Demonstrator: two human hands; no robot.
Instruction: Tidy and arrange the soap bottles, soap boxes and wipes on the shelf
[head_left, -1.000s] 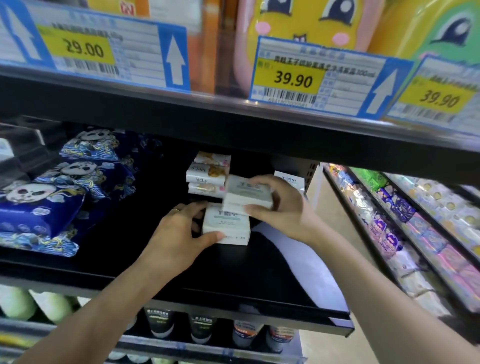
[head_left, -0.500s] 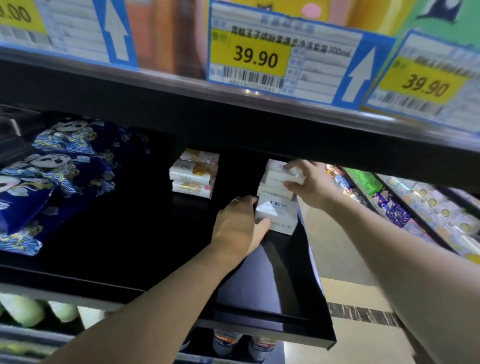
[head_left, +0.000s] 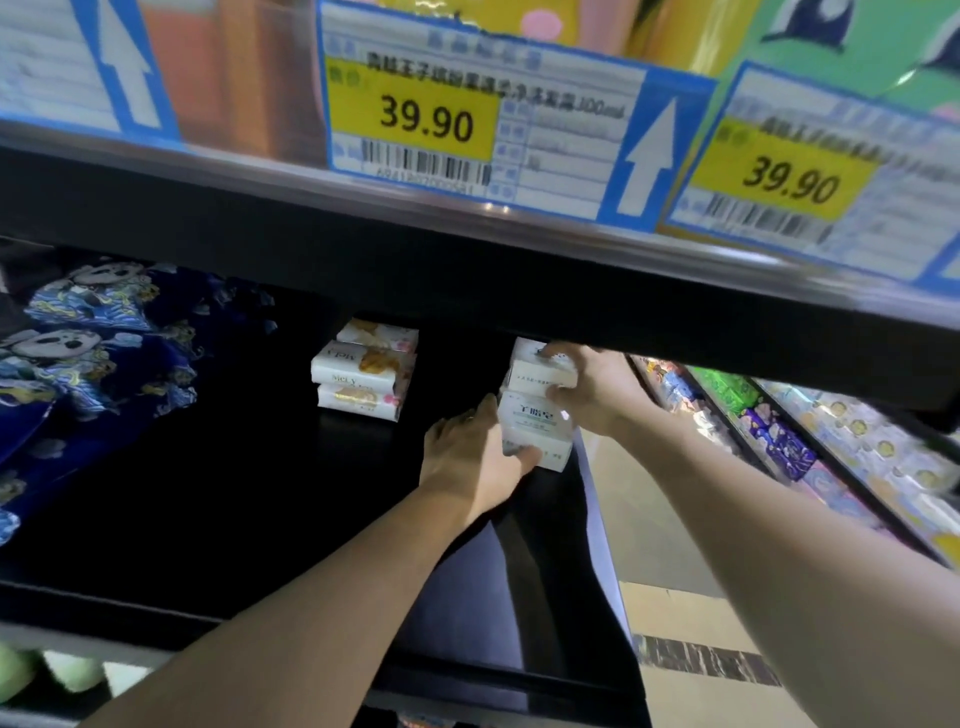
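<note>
White soap boxes stand stacked at the right end of the black shelf. My left hand grips the lower front soap box from its left side, thumb under its front edge. My right hand holds the upper soap box on the stack, fingers curled over its right end. A second stack of three white and gold soap boxes sits further left at the back. Blue patterned wipes packs lie piled at the shelf's left.
The upper shelf edge carries price tags and hangs low over the stacks. Coloured bottles stand above it. Another aisle shelf with packaged goods runs on the right. Bottles on the shelf below show at the bottom left.
Both hands carried the white soap boxes from the shelf's middle to its right end a second ago. Since half a second ago they have stayed on the stack there.
</note>
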